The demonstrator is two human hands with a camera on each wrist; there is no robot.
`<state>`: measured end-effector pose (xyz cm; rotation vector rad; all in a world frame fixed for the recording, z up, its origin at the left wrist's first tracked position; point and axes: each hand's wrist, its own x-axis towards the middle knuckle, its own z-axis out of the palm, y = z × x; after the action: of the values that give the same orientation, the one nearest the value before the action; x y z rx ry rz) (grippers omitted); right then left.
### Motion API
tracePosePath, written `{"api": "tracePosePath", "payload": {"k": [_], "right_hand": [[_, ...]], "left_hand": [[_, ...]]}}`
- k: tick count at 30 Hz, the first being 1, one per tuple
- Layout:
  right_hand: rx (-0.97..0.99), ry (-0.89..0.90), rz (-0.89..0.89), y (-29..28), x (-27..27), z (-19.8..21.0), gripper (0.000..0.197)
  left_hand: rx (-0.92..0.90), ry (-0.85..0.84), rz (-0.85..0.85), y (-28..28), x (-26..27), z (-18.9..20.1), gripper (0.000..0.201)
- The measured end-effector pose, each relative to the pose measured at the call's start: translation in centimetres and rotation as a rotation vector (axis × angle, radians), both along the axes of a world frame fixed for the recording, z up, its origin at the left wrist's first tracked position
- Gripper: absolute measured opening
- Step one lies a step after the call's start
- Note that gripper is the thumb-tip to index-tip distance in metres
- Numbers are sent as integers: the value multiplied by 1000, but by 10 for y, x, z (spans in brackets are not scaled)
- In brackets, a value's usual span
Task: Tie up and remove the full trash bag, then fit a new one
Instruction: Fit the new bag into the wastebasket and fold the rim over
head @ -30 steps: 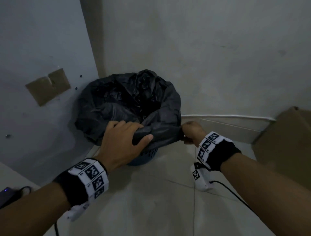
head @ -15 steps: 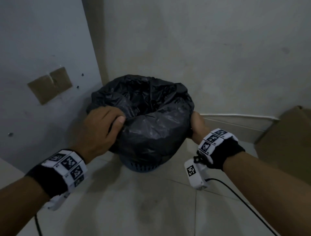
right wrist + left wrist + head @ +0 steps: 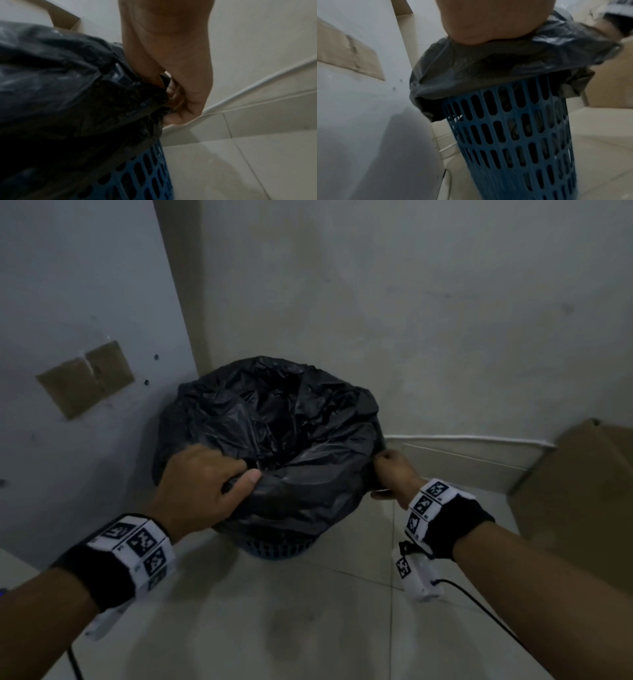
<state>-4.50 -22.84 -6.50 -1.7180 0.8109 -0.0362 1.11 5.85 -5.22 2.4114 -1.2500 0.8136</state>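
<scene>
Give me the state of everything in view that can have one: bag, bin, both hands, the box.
black trash bag: mouth open, untied, edge draped over the bin's rim, seated in the bin.
blue slotted bin: upright on the floor, lined by the bag.
left hand: grips the bag's near-left edge.
right hand: pinches a bunch of the bag's right edge.
cardboard box: at the right wall; cannot tell open or closed.

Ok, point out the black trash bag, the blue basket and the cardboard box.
black trash bag point(image 3: 308, 474): head view, crumpled near side.
blue basket point(image 3: 513, 135): left wrist view, slotted wall.
cardboard box point(image 3: 582, 491): head view, flat side.
</scene>
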Motion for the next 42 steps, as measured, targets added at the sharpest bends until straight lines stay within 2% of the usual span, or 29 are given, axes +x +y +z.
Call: {"api": "tracePosePath", "payload": {"k": [2,5,7,10,13,15,16,18,19,21,23,26,27,30,32,34,38,42], "right_hand": [[100,-81,-87,-4,1,1,28],[169,-191,-206,-9,8,4,39],[129,-266,-246,-10,11,6,59],[65,-354,-166,-2,14,13,78],[92,-229,-73,18,12,24,78],[131,-101,22,27,10,27,76],[131,-56,46,29,9,25,77],[120,-33,34,32,8,26,77],[125,-33,10,32,8,27,76],[197,-34,-20,31,4,29,74],[325,-7,-41,31,0,26,77],[547,74,-18,29,-6,14,86],[588,89,-2,31,-7,12,82],[659,31,-47,41,-8,8,54],[668,-20,-65,47,-7,7,41],[675,-62,-92,50,-6,7,35],[644,-94,-180,48,-7,8,54],[574,-102,-76,48,-8,11,67]], "left_hand": [[-5,7,17,6,1,-1,54],[-49,102,143,10,-2,-3,48],[-136,196,256,11,-3,-6,49],[-302,373,420,10,-10,-6,58],[-403,551,507,7,-13,-3,65],[-515,646,517,9,-6,-6,79],[-611,723,526,11,-3,-7,93],[-818,962,593,12,-2,-9,122],[-863,1106,640,10,-6,-11,125],[-887,1355,617,4,-21,-15,104],[-915,1460,440,-1,-38,-17,78],[-989,1454,219,-2,-55,-27,51],[-985,1446,186,-2,-58,-32,44],[-948,1420,179,-5,-67,-41,28],[-961,1423,236,-8,-67,-42,22],[-989,1457,324,-11,-60,-40,18],[-1124,1622,412,-12,-42,-31,31],[-1294,1740,349,-18,-38,-21,29]]}}
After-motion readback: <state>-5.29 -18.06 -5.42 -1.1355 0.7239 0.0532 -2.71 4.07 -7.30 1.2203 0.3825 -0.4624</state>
